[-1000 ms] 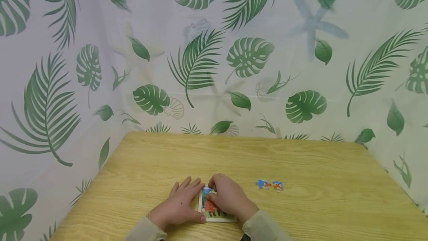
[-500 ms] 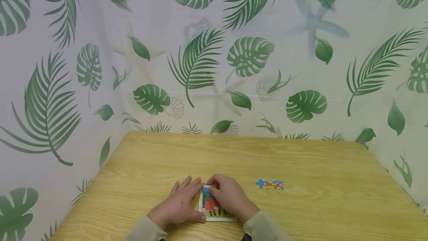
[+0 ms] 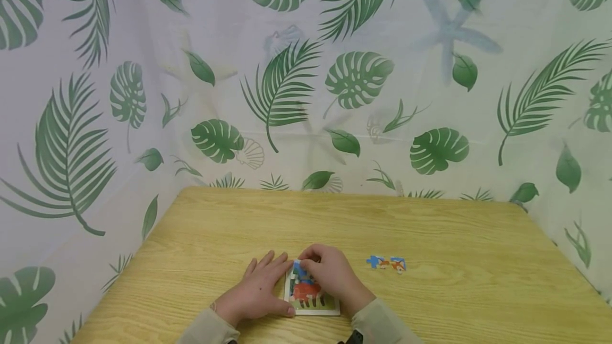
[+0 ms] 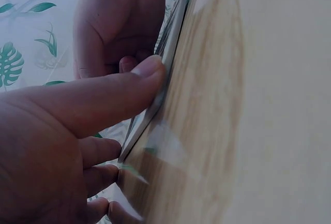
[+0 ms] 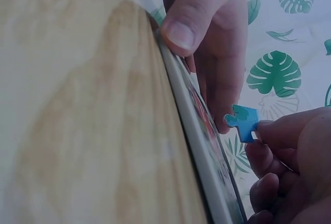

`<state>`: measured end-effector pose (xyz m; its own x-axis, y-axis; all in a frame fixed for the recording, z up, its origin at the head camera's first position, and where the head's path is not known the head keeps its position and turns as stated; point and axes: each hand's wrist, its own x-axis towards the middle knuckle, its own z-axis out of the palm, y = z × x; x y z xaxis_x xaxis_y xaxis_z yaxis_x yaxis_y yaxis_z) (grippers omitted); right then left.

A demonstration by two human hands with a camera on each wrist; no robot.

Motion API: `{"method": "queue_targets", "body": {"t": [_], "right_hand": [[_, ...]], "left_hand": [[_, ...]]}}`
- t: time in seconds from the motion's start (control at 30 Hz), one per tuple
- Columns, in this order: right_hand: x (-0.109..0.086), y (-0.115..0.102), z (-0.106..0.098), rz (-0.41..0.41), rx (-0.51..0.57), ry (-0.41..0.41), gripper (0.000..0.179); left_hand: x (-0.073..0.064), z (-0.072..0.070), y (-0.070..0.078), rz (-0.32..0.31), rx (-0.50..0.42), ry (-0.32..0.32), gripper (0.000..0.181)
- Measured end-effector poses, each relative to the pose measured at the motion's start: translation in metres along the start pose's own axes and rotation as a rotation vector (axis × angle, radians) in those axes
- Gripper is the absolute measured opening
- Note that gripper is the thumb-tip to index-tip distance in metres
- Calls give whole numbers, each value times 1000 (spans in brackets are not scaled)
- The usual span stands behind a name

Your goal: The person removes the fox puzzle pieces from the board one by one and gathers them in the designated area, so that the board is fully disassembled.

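Note:
A small jigsaw puzzle in a white-rimmed tray (image 3: 317, 312) lies on the table, its picture showing a red-orange animal body on dark legs over green, with blue above. My left hand (image 3: 255, 291) rests along the tray's left side, fingers spread and straight. In the left wrist view its thumb (image 4: 147, 68) lies on the tray's near rim. Above the tray's upper part, my right hand (image 3: 337, 275) pinches a blue puzzle piece (image 5: 247, 123) with a green patch between thumb and fingers. The right hand hides the tray's upper right part in the head view.
Two loose pieces with blue and orange fox parts, a left one (image 3: 376, 263) and a right one (image 3: 398, 264), lie right of the tray. The wooden table (image 3: 334, 222) meets a leaf-patterned curtain (image 3: 296, 163) at the back.
My right hand has shifted from low over the picture toward the tray's far edge, uncovering more of the red animal. My left hand has stayed in place.

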<state>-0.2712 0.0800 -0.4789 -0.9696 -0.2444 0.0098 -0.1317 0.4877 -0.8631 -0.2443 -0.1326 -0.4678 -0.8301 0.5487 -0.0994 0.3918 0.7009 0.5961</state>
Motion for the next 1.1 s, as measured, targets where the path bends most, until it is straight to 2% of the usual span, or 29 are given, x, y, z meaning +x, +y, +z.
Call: {"method": "queue_targets", "body": {"t": [0.33, 0.67, 1.1], "right_hand": [[0, 1, -8, 9, -36, 5, 5], [2, 11, -33, 45, -119, 33, 8], [7, 30, -56, 63, -140, 76, 7]], "left_hand": [[3, 3, -5, 9, 3, 14, 99], [0, 1, -1, 0, 0, 14, 100], [1, 1, -2, 4, -2, 16, 102]]}}
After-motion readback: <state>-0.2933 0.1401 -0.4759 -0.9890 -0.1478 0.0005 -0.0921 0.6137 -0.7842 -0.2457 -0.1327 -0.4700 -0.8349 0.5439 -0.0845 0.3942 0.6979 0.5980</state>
